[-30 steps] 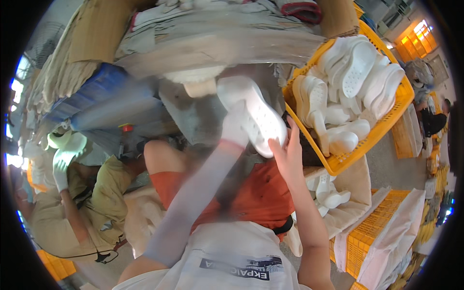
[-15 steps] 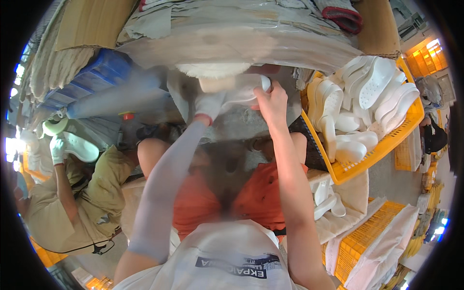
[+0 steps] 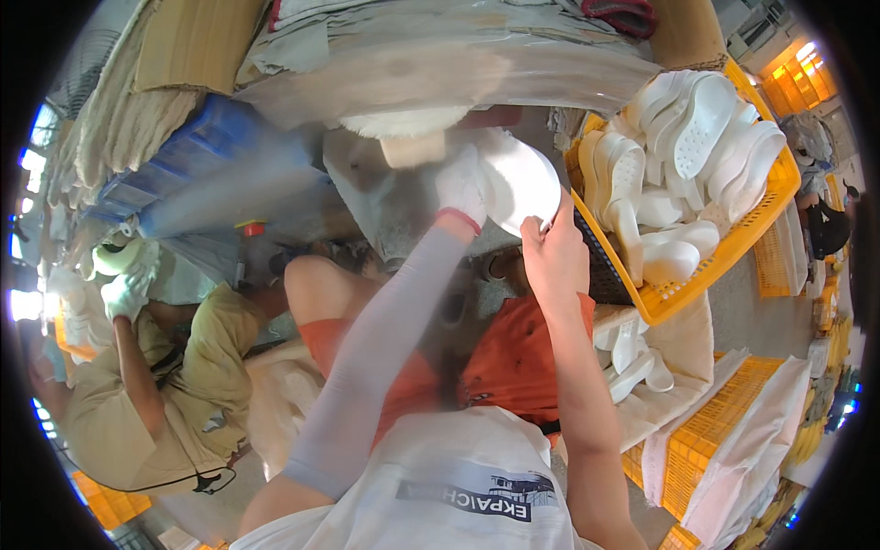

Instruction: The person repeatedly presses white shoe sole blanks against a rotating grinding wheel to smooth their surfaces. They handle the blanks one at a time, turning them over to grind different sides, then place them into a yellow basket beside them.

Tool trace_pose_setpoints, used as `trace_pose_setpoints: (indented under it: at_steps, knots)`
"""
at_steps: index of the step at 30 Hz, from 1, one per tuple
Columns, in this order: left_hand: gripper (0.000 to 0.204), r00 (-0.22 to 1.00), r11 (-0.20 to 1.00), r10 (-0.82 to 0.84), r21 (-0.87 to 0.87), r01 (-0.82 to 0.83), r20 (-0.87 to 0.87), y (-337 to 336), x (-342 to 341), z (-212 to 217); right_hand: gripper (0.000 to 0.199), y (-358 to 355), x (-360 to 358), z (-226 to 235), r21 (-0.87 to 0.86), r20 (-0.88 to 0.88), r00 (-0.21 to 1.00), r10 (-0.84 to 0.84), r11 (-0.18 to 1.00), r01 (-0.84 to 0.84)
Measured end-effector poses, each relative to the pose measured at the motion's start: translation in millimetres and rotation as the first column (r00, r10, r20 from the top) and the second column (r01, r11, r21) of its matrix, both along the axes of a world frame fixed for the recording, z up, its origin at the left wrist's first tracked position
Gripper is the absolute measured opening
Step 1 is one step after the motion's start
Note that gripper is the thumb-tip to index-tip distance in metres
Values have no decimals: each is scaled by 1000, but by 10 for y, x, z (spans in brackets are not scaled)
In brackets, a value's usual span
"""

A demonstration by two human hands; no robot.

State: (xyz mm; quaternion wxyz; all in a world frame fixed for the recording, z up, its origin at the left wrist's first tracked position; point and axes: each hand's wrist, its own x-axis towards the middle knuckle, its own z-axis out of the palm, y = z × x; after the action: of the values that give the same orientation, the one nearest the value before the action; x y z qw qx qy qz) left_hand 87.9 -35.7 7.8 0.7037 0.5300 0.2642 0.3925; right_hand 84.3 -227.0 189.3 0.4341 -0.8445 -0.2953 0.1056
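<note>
A white clog (image 3: 521, 183) is held between my two hands, its surface bright and washed out. My left hand (image 3: 461, 188), in a white glove with a red cuff, is closed on its left end; the fingers are partly blurred. My bare right hand (image 3: 556, 257) pinches the clog's right, near edge. Just above and left of the clog is a white fluffy buffing wheel (image 3: 403, 122) with a pale block (image 3: 412, 149) beneath it. The clog looks apart from the wheel.
A yellow crate (image 3: 706, 270) heaped with white clogs stands at my right. More white clogs (image 3: 632, 371) lie on cloth below it. Cardboard and plastic sheeting (image 3: 440, 78) overhang the front. At left, beside a blue bin (image 3: 202, 147), a co-worker's gloved hand (image 3: 128, 293) holds a clog.
Both my hands have moved right and toward me, taking the clog off to the right of the buffing wheel. The clog has turned, and its broad face now shows. The view has shifted slightly.
</note>
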Motion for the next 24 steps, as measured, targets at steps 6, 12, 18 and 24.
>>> trace_pose_setpoints:
  at_steps: [6, 12, 18, 24]
  knots:
    - [39, 991, 998, -63, -33, 59, -117, -41, -81, 132, 46, 198, 14, -29, 47, 102, 995, 11, 999, -16]
    - [42, 987, 984, -145, 97, 151, -66, 180, -230, 73, 39, 427, 148, -131, 177, 28, 995, 99, 979, -102]
    - [62, 710, 888, -37, 302, 346, -703, 737, -988, 286, 36, 767, 363, -385, 333, -272, 931, 245, 931, -148]
    - [65, 525, 797, 12, 325, 509, -851, 563, -1194, 861, 34, 1037, 559, -368, 110, -210, 946, 248, 967, -230]
